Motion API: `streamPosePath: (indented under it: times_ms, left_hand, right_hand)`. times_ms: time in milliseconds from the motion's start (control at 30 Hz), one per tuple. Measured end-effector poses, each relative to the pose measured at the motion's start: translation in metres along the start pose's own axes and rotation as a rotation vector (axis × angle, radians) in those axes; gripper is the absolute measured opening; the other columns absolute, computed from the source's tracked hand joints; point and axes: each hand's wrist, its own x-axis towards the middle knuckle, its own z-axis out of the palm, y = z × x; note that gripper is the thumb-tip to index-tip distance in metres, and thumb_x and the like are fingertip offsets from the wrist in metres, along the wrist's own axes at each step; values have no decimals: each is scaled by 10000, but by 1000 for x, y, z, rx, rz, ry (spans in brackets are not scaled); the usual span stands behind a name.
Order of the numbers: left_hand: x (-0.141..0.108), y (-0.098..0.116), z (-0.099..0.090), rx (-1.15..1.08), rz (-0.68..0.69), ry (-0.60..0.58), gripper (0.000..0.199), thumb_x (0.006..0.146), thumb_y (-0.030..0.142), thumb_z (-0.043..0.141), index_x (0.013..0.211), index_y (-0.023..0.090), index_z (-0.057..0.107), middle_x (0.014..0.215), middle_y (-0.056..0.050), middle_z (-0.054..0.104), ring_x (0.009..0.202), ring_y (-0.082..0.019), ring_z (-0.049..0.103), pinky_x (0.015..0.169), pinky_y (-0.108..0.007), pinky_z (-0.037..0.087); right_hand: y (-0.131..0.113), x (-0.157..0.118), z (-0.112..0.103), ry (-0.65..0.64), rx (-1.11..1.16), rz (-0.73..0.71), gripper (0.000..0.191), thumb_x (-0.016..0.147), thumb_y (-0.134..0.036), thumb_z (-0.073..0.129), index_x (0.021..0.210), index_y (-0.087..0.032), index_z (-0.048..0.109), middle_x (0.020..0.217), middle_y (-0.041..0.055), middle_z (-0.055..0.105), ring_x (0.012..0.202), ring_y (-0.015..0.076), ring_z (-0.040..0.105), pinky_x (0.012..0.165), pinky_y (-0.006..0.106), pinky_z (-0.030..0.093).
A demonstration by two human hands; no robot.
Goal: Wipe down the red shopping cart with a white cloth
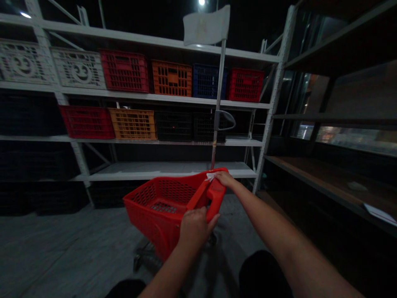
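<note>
A red plastic shopping cart point(149, 221) stands on the floor before me, its basket showing no goods inside. My left hand point(194, 227) grips the near end of the cart's handle, thumb pointing to the right. At the far end of the handle, my right hand point(223, 179) is closed over the red rim. A small white piece of paper or cloth point(211, 176) shows at its fingertips; whether the fingers hold it or it is fixed to the cart, I cannot tell. From the cart's far corner rises a metal pole point(219, 89) bearing a white flag point(206, 27) and a grey loop grip point(226, 120).
Ahead is a white metal rack point(173, 174) with several plastic crates, among them a red crate point(124, 71), an orange crate point(172, 78) and a yellow crate point(133, 124). Dark shelving point(322, 176) runs along the right, with a white sheet point(380, 213) at its edge. Grey floor point(68, 248) lies left of the cart.
</note>
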Motion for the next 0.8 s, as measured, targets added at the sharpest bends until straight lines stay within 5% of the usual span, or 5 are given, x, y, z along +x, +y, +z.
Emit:
streamPosePath:
  times_ms: [133,400,600,700,800]
  left_hand:
    - [-1,-7,2,25,10,47,445,823,547,365,686,180,577,636,-64,651,643,-206,621,657,-313,437]
    - [-8,-23,-2,-26,18,34,444,811,558,383,736,180,605,679,-59,669,664,-199,621,662,-302,435]
    - [-14,-25,-4,-6,19,26,452,814,556,379,652,183,577,632,-58,649,650,-202,616,641,-301,427]
    - [-18,-26,-4,-5,23,52,430,804,551,402,643,190,571,617,-48,643,644,-211,615,631,-309,428]
    - [-19,-27,-5,-4,19,78,401,787,537,441,639,190,575,608,-44,644,629,-208,614,617,-303,427]
  right_hand:
    - [-17,-18,1,-2,8,-20,355,910,-302,325,1106,-247,616,1213,33,573,1180,230,453,1030,455,229]
    - [-61,-86,1,-88,-48,-476,326,935,-364,314,1181,-364,527,1289,-21,506,1252,192,351,1038,515,-76]
    - [-39,-34,-18,-210,-150,-217,343,928,-321,305,1149,-270,562,1211,19,565,1161,204,446,1028,452,204]
    - [-34,-3,-23,-337,-207,-87,332,901,-252,335,965,-192,656,1018,50,656,968,201,565,867,328,402]
    - [-44,16,-21,-416,-239,-86,306,864,-214,392,793,-124,676,812,71,680,751,183,602,694,264,448]
